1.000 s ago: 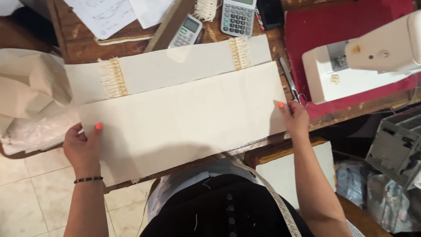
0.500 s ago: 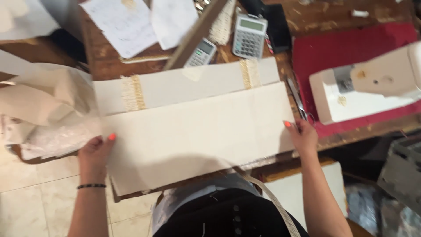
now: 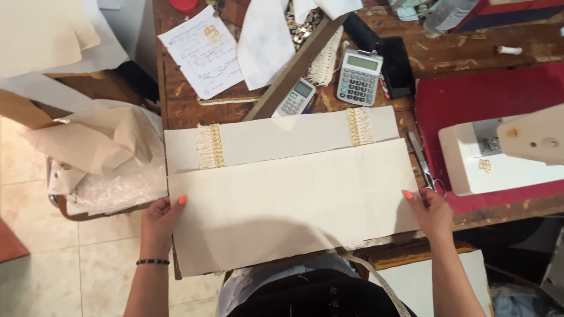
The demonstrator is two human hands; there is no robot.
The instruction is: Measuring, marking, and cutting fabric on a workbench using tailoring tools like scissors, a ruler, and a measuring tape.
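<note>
**Holding a cream cloth panel flat by both ends**

Gripping the cloth panel (image 3: pixel 294 205) at its two short edges, the person is keeping it spread across the near edge of the wooden table (image 3: pixel 458 53). The left hand (image 3: pixel 158 220) is clasping the panel's left edge, thumb lying on top of the cloth and the other fingers tucked out of sight beneath it. The right hand (image 3: pixel 432 211) is doing the same at the right edge, thumb pressing on the upper face, fingers curled under. Both hands are closed on the fabric rather than spread.

The panel is lying flat and overlapping the lower edge of a second cloth strip (image 3: pixel 282 138), which is sitting just behind it and is carrying two bands of gold fringe (image 3: pixel 210 145), one near each end. Scissors (image 3: pixel 424 164) are lying just beside the panel's right end, near the right hand. A white sewing machine (image 3: pixel 505 158) is standing on a red mat (image 3: pixel 482 94) at the right. Behind the strip, a grey calculator (image 3: pixel 359 76) and a smaller calculator (image 3: pixel 295 97) are resting on the table, with a wooden ruler (image 3: pixel 299 64) running diagonally between them and a sheet of paper (image 3: pixel 202 50) with sketches. Crumpled paper (image 3: pixel 106 147) is piling up off the table's left end.
</note>
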